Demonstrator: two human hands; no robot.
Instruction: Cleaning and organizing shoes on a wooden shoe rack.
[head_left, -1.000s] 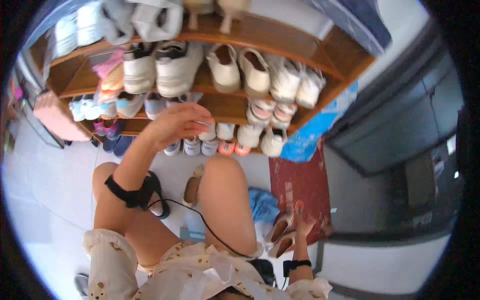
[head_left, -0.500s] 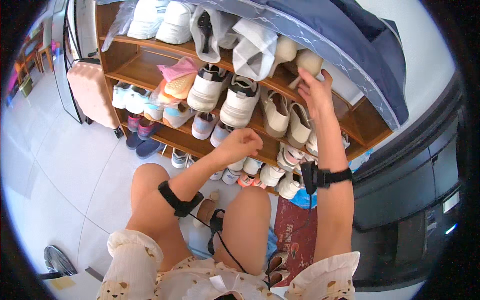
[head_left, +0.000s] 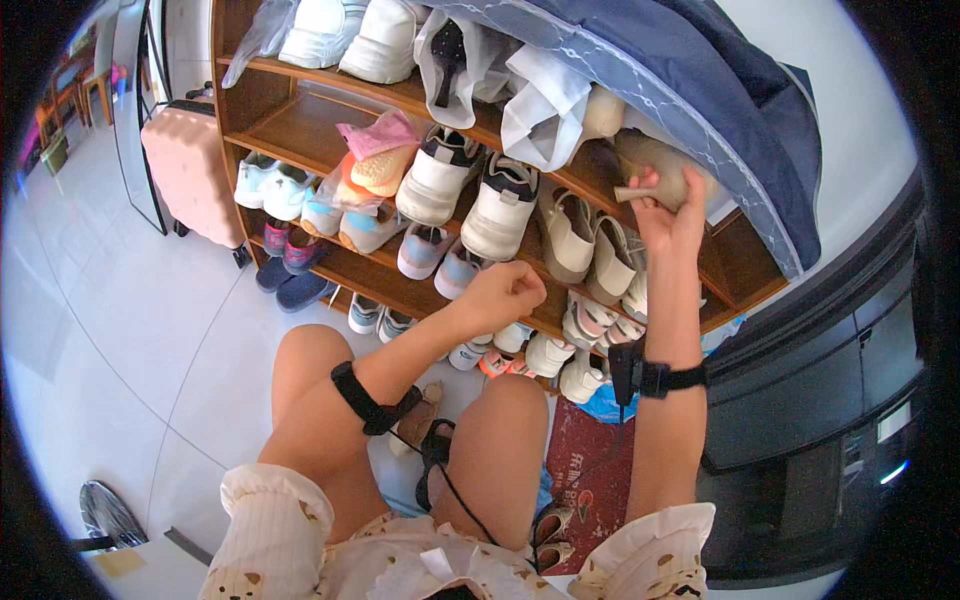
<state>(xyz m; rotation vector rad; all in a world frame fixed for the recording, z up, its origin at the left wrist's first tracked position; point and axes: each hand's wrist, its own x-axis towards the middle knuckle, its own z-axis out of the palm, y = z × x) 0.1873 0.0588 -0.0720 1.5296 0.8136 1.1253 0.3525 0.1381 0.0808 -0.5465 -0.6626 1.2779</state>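
My right hand [head_left: 672, 218] is closed round a beige high-heeled shoe [head_left: 655, 152] at the right part of the top shelf. The shoe's heel points left, past my fingertips. Beside it on the same shelf stands another beige heel [head_left: 602, 112], partly behind a white shoe bag [head_left: 542, 110]. My left hand [head_left: 508, 297] hangs in front of the lower shelves, its fingers curled together and nothing visible in them. Just above it are a pair of white sneakers with dark linings [head_left: 500, 215]. Cream slingback shoes [head_left: 612, 262] sit below my right hand.
The wooden shoe rack [head_left: 275, 130] holds several shoes. A blue fabric cover [head_left: 700, 130] drapes over its top right. A pink suitcase [head_left: 190, 170] stands to its left. On the floor lie a red mat [head_left: 590, 440] and navy slippers [head_left: 303, 292]. A black cabinet [head_left: 810, 420] is on the right.
My right hand has closed on the beige heel and turned it, so its heel now points left. The view has shifted slightly; my left hand stays curled.
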